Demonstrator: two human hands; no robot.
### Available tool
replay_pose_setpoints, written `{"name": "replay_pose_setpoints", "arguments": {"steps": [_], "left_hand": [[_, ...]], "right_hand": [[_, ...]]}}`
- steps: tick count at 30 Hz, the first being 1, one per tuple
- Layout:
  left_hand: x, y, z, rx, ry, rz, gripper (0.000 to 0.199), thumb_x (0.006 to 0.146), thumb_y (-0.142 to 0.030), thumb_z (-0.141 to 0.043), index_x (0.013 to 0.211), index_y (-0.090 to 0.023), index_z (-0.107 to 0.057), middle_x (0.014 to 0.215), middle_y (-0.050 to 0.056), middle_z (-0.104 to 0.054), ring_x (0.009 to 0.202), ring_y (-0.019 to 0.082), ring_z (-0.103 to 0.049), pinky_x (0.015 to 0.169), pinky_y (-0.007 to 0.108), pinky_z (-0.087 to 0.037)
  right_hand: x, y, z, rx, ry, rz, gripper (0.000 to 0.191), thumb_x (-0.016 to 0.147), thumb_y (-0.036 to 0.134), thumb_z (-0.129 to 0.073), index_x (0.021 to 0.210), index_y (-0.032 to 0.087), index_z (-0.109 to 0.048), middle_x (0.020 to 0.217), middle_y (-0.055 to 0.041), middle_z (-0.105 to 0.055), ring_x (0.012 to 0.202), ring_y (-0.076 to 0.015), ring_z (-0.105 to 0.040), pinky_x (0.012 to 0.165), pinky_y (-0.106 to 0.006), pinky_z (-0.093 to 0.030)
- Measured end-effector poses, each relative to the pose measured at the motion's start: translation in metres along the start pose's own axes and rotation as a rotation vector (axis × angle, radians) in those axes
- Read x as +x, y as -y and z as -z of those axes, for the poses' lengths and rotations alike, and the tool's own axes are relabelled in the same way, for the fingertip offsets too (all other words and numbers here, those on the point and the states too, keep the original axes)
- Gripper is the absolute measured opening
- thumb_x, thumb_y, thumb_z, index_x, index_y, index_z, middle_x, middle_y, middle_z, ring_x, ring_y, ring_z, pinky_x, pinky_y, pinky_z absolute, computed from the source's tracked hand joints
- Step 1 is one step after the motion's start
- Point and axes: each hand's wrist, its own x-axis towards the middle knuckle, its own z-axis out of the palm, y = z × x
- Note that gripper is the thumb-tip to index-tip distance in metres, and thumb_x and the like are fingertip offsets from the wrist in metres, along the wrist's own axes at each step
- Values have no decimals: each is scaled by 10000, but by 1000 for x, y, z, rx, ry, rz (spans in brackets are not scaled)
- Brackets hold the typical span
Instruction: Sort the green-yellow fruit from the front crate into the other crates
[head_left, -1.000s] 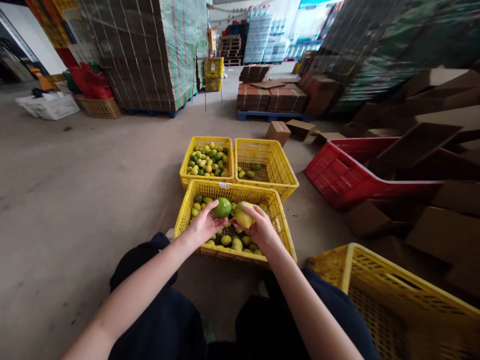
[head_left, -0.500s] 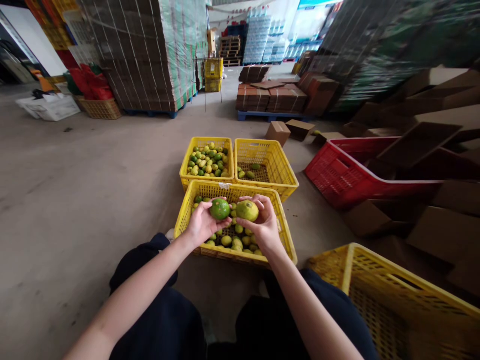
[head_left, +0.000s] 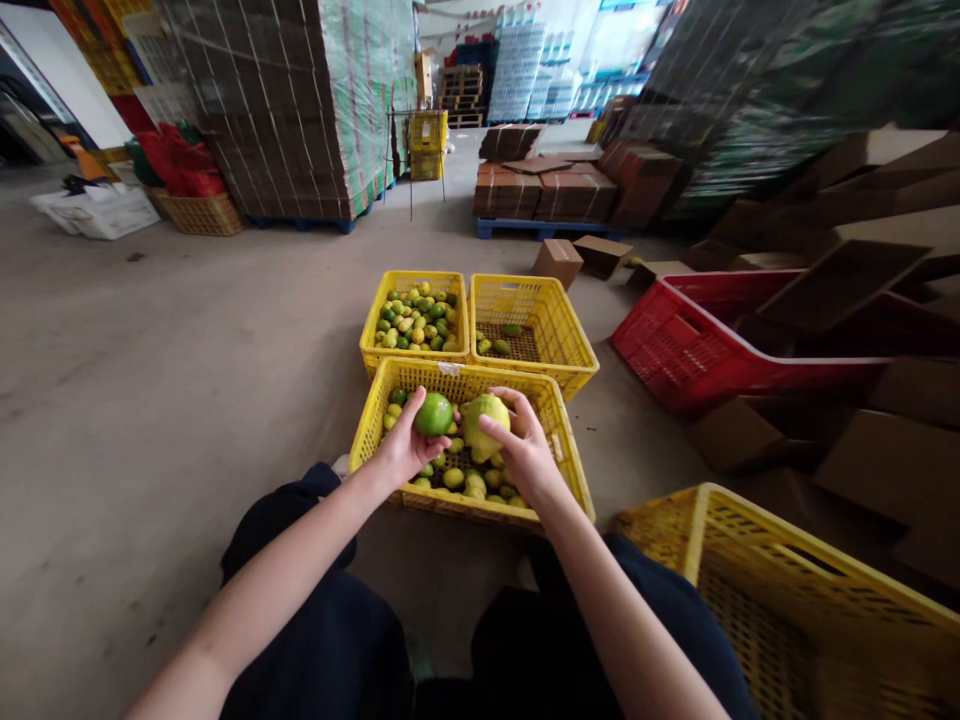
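Note:
A round green lemon (head_left: 433, 414) is held in my left hand (head_left: 406, 445), the thumb along its upper side and the fingers beneath. Just to its right, my right hand (head_left: 531, 450) grips a yellow-green lemon (head_left: 484, 425) with a knobbly end. Both fruits are above the near yellow crate (head_left: 568, 440), apart from each other. Inside that crate lie several green and yellow lemons (head_left: 475, 486), partly hidden by my hands.
Behind are two more yellow crates: the left one (head_left: 366, 345) is heaped with fruit, the right one (head_left: 574, 345) holds a few pieces. A red crate (head_left: 652, 350) with cardboard stands right. Another yellow crate (head_left: 701, 530) is beside my right leg. Wrapped pallet stacks (head_left: 262, 110) rise farther back.
Both lemons have been turned in my fingers. The right one now shows its knobbly end, the left one a smoother green side. My hands have barely shifted.

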Motion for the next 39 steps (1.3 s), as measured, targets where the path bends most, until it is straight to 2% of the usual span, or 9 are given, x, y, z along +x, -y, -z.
{"name": "replay_pose_setpoints", "arguments": {"steps": [4,9,15,19,24,30,33,36,39], "left_hand": [[3,0,3,84,-33,80,520,935,-536,-332,830,-117,-620,580,64,-650,334,112,-551,306,179,-435],[7,5,6,101,-23,140,559,950,-543,-242,961,-126,-615,554,52,-629,301,96,-499,278,158,-361],[7,6,3,-72,4,145,502,942,-515,-349,923,-87,-611,664,82,-647,486,125,-601,467,203,-512],[7,7,2,-78,3,121,476,940,-484,-389,944,-66,-618,682,85,-650,500,120,-587,495,205,-513],[11,10,6,-32,-11,134,600,922,-591,-314,874,-79,-622,668,94,-649,463,110,-568,463,196,-490],[12,12,7,-6,-3,154,602,913,-606,-322,859,-84,-619,619,75,-623,450,107,-552,449,191,-476],[9,10,3,-11,-25,148,522,926,-545,-366,880,-88,-614,618,68,-616,464,109,-558,460,191,-482],[6,8,0,-51,-65,86,325,928,-398,-453,913,-108,-598,643,52,-622,504,115,-582,490,192,-502],[4,6,-2,-71,-74,21,184,897,-285,-517,941,-122,-588,675,36,-634,528,114,-598,513,194,-517]], "right_hand": [[0,-3,-5,8,1,-221,336,756,491,-654,931,241,-515,699,28,-655,473,-164,-619,410,-277,-502],[5,-5,-9,40,-28,-434,274,880,475,-512,878,201,-523,584,-1,-645,374,-157,-594,307,-230,-453],[10,-1,-11,182,-61,-617,433,972,430,-335,843,109,-595,575,-82,-673,397,-152,-628,314,-174,-470],[10,1,-12,243,-79,-623,414,973,407,-356,833,110,-609,565,-76,-677,420,-159,-646,337,-175,-496],[11,-2,-11,274,-97,-612,395,964,404,-381,803,132,-617,540,-65,-668,413,-162,-641,332,-181,-497],[13,-6,-9,278,-41,-590,390,918,437,-459,759,124,-629,567,-87,-666,405,-155,-623,330,-185,-479],[14,-7,-8,252,-47,-550,303,890,380,-502,759,131,-613,578,-72,-664,394,-141,-596,323,-191,-453],[14,-7,-8,216,-98,-481,147,814,294,-582,771,154,-577,580,-32,-651,373,-124,-554,317,-200,-419],[13,-8,-8,197,-107,-374,190,716,293,-680,797,194,-539,617,18,-639,390,-120,-547,325,-206,-399]]}}
